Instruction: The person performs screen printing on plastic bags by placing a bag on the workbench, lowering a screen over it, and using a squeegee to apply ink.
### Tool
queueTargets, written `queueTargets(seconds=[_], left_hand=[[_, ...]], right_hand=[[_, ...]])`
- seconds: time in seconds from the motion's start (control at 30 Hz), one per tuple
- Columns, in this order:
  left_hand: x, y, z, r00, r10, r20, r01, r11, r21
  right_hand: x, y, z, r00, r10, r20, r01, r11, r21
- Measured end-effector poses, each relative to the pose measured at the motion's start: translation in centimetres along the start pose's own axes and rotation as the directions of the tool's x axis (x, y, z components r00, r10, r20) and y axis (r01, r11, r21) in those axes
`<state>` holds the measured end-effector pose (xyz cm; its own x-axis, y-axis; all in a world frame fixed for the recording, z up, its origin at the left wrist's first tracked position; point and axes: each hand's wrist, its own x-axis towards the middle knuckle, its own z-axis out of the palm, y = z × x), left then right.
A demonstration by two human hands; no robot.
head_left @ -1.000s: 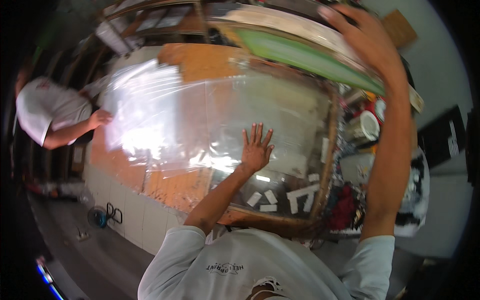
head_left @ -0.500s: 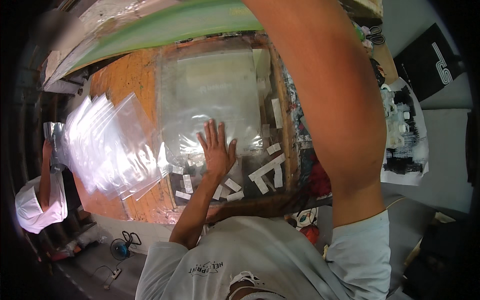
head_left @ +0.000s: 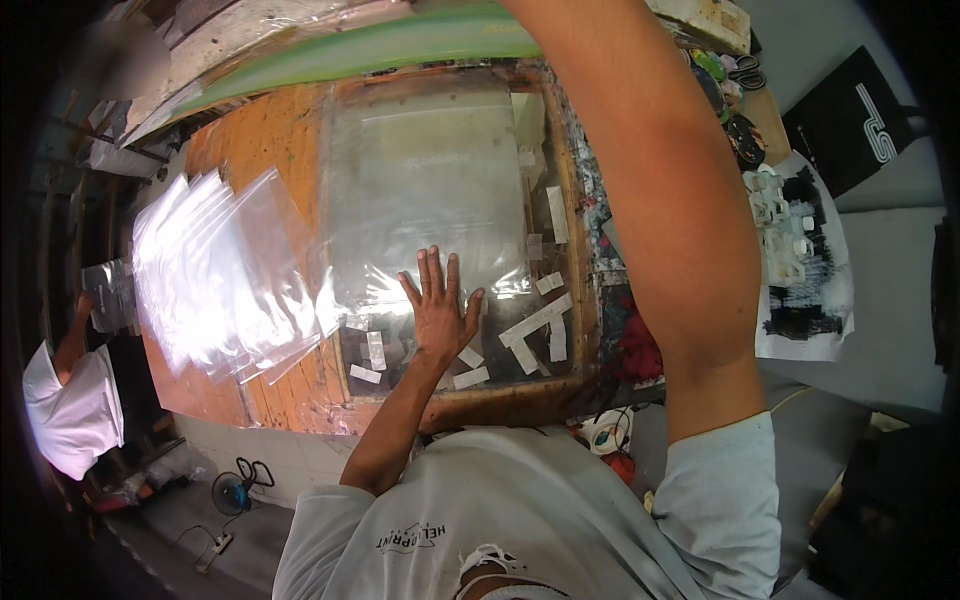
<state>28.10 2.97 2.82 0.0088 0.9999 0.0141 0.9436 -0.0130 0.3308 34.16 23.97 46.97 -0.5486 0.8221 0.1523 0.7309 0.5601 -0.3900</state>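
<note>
My left hand (head_left: 438,315) lies flat, fingers spread, on the near part of a clear plastic sheet or bag (head_left: 420,200). This sheet rests on the glassy, wood-edged work surface in the middle of the table. My right arm (head_left: 670,190) stretches forward across the right side and leaves the picture at the top, so the right hand is out of sight. Beyond the sheet, a long green panel (head_left: 380,50), possibly a printing screen, spans the far side. White tape strips (head_left: 535,325) are stuck around the sheet's near and right edges.
Overlapping clear plastic bags (head_left: 220,280) are fanned out on the orange wooden table (head_left: 255,130) at left. Another person (head_left: 75,410) at far left holds a clear printed bag. Scissors (head_left: 747,73) and a paint-smeared paper (head_left: 810,320) lie at right. A small fan (head_left: 230,492) stands on the floor.
The view has shifted slightly. My left hand stays flat on the sheet, and my right arm still reaches forward. At far left, the other person's arm and held bag have moved a little.
</note>
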Motion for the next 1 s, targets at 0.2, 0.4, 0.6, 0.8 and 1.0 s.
queueTargets(seconds=[0.2, 0.4, 0.6, 0.8, 1.0], left_hand=[[-0.2, -0.2, 0.4, 0.996, 0.044, -0.073, -0.048, 0.998, -0.051], [-0.3, 0.0, -1.2, 0.997, 0.045, -0.055, -0.054, 0.984, -0.172], [-3.7, 0.6, -11.3, 0.961, -0.186, -0.202, -0.100, 0.447, -0.889], [-9.5, 0.2, -14.2, 0.843, -0.312, 0.438, 0.098, -0.711, -0.696], [-9.0, -2.3, -7.0, 0.578, -0.369, 0.728, 0.248, -0.770, -0.588]], right_hand=[[-0.7, -0.5, 0.5, 0.996, 0.091, -0.004, -0.090, 0.996, 0.017], [0.2, 2.2, 3.0, 0.990, -0.119, -0.076, 0.123, 0.992, 0.040], [-8.4, 1.6, 12.2, 0.893, -0.236, -0.382, 0.201, 0.971, -0.129], [-16.7, 6.1, 25.3, 0.984, -0.046, -0.173, 0.069, 0.989, 0.132], [-5.6, 14.7, 30.7, 0.971, -0.067, -0.228, 0.065, 0.998, -0.015]])
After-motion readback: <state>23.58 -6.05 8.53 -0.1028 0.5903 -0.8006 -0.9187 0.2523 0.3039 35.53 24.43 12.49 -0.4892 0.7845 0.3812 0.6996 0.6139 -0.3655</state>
